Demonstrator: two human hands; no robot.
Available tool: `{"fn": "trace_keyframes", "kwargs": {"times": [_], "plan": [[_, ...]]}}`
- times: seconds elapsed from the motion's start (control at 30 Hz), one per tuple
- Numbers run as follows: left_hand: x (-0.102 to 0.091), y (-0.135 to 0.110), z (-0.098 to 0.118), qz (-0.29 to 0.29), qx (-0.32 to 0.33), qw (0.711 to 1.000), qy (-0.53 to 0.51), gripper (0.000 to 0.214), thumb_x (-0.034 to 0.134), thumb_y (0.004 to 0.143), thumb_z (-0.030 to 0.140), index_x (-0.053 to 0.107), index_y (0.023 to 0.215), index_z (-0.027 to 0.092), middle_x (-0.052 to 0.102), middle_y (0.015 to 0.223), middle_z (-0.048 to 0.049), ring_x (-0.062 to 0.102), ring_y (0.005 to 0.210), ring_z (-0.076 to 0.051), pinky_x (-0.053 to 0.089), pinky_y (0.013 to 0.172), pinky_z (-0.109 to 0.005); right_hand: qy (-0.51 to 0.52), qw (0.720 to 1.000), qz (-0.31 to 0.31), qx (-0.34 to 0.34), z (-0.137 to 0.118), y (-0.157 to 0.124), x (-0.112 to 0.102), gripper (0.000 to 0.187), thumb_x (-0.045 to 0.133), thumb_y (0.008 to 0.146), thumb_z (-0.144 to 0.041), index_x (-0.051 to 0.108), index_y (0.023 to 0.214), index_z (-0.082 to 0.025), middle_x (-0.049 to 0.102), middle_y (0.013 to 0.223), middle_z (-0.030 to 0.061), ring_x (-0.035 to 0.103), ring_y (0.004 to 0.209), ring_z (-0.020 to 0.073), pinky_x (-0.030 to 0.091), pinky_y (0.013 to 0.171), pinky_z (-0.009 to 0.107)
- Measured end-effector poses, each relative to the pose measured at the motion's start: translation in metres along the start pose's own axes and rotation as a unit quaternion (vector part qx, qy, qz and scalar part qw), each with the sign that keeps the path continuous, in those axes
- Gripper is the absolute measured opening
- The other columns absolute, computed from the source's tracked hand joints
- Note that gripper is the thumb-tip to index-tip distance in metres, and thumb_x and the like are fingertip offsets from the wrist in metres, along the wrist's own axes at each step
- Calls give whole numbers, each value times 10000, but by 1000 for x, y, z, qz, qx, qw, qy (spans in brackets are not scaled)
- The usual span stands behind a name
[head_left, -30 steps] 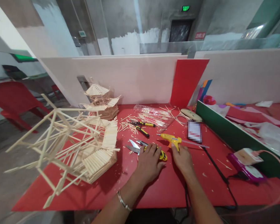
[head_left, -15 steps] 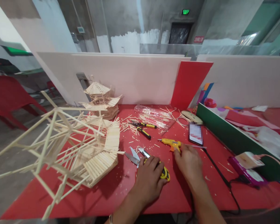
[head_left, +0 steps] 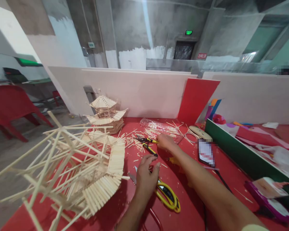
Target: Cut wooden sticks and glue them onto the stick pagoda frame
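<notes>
My left hand [head_left: 146,175] lies on the red table [head_left: 183,205] with fingers apart, over the blades of the yellow-handled scissors [head_left: 168,196]. My right hand [head_left: 164,141] is stretched forward, fingers curled at the upper handle of the yellow-and-black pliers [head_left: 147,143]. Loose wooden sticks [head_left: 132,138] lie scattered around the pliers. Just beyond is a clear bag of sticks [head_left: 159,126]. The yellow glue gun [head_left: 172,159] is mostly hidden under my right forearm.
A large stick frame model [head_left: 69,160] fills the left of the table, with a small stick pagoda [head_left: 106,112] behind it. A phone [head_left: 205,152] and a green divider [head_left: 231,144] lie to the right. A pink device [head_left: 267,195] sits at the near right.
My right hand left the glue gun and reached forward to the pliers. My left hand slid off the scissors' handle toward the blades. The view moved closer and tilted up.
</notes>
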State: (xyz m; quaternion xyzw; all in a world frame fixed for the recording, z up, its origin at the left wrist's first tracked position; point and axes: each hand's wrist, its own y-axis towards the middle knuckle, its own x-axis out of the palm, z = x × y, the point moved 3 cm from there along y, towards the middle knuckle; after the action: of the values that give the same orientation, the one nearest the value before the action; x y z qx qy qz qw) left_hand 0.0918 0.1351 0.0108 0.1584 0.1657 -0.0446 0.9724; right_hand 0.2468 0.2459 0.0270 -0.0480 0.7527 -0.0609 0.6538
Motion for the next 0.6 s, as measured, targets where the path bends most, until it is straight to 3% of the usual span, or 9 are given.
{"fn": "trace_keyframes", "kwargs": {"times": [0.17, 0.3, 0.47, 0.6], "plan": [[-3, 4, -2, 19, -24, 999, -43, 175, 594, 829, 226, 728, 939, 202, 702, 1010, -92, 654, 948, -235, 538, 805, -367, 5, 997, -45, -57, 1, 19, 2, 319, 580, 935, -368, 585, 1200, -190, 592, 1230, 71, 611, 1030, 207, 534, 863, 399], [-2, 4, -2, 28, -38, 997, -62, 170, 593, 829, 239, 734, 910, 188, 695, 981, -105, 653, 896, -233, 542, 741, -340, 1, 997, -32, -66, -5, 53, -1, 327, 575, 939, -366, 574, 1214, -190, 586, 1238, 79, 606, 1045, 207, 527, 881, 416], [-3, 1, -9, 34, -71, 992, -101, 187, 576, 854, 255, 723, 955, 199, 671, 1010, -99, 645, 855, -213, 545, 727, -328, -2, 997, -43, -65, -27, 96, 4, 341, 579, 936, -367, 567, 1223, -183, 585, 1238, 81, 607, 1044, 210, 528, 879, 422], [-1, 0, -15, 44, -105, 985, -127, 175, 590, 853, 291, 726, 919, 204, 667, 954, -84, 638, 795, -200, 538, 667, -297, 17, 995, -65, -71, -44, 114, 5, 358, 591, 929, -364, 563, 1227, -169, 585, 1234, 90, 607, 1047, 214, 528, 879, 422]]}}
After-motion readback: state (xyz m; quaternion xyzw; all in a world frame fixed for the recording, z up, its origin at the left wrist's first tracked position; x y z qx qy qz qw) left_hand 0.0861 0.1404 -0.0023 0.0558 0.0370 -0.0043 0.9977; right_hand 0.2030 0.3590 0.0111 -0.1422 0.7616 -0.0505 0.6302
